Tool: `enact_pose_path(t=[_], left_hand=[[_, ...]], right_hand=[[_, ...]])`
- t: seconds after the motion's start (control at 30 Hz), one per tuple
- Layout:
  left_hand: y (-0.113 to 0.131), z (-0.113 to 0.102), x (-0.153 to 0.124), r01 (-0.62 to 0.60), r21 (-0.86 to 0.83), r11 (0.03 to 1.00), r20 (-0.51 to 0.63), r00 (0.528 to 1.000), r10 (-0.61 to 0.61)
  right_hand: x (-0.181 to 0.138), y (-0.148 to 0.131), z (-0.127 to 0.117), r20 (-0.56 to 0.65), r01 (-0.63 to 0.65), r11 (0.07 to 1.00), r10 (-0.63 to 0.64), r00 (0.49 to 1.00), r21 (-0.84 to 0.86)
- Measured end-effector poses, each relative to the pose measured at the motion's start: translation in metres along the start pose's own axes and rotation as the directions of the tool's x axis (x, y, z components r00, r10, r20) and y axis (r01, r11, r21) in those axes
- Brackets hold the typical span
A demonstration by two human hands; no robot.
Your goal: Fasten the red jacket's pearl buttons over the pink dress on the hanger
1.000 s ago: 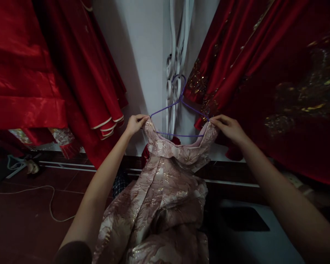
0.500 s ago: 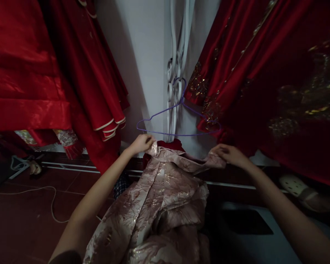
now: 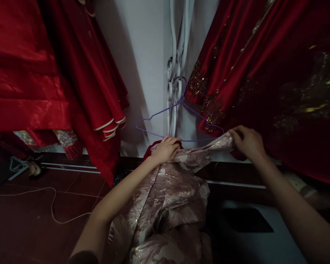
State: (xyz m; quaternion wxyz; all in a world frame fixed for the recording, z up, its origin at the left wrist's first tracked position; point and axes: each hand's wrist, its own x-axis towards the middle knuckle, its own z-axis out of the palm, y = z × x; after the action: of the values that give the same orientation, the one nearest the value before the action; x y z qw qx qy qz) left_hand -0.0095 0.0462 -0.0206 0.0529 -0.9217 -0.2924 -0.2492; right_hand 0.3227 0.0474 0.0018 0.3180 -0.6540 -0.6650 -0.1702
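Observation:
A pink brocade garment (image 3: 173,194) with gold threads hangs down in front of me, its upper edge pulled sideways. My right hand (image 3: 247,143) is closed on the right end of that edge, raised near the right tip of a purple wire hanger (image 3: 165,109). My left hand (image 3: 167,148) lies over the middle of the upper edge, fingers curled around the cloth; the fingertips are partly hidden. The hanger hooks onto a white scrolled metal stand (image 3: 173,91). Behind the left hand, some dark red cloth (image 3: 148,151) shows.
Red garments (image 3: 79,73) hang at the left, and red ones with gold sequins (image 3: 236,66) at the right. A white cable (image 3: 53,205) runs over the tiled floor (image 3: 22,227). A pale box-like object (image 3: 275,242) with a dark panel sits low right.
My left hand has moved right, from the garment's left corner to the middle of its upper edge. My right hand has pulled its end up and right, toward the hanger's right tip.

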Motion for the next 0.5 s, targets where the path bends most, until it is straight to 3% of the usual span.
enact_pose_path(t=[0.23, 0.5], left_hand=[[0.009, -0.011, 0.000, 0.000, -0.001, 1.000, -0.011, 1.000, 0.000], [0.007, -0.010, 0.002, 0.004, -0.010, 1.000, 0.000, 1.000, -0.004]], right_hand=[[-0.018, 0.024, 0.007, -0.006, -0.160, 0.985, 0.161, 0.987, 0.058], [-0.008, -0.007, -0.007, -0.037, -0.181, 0.946, 0.197, 0.980, 0.268]])
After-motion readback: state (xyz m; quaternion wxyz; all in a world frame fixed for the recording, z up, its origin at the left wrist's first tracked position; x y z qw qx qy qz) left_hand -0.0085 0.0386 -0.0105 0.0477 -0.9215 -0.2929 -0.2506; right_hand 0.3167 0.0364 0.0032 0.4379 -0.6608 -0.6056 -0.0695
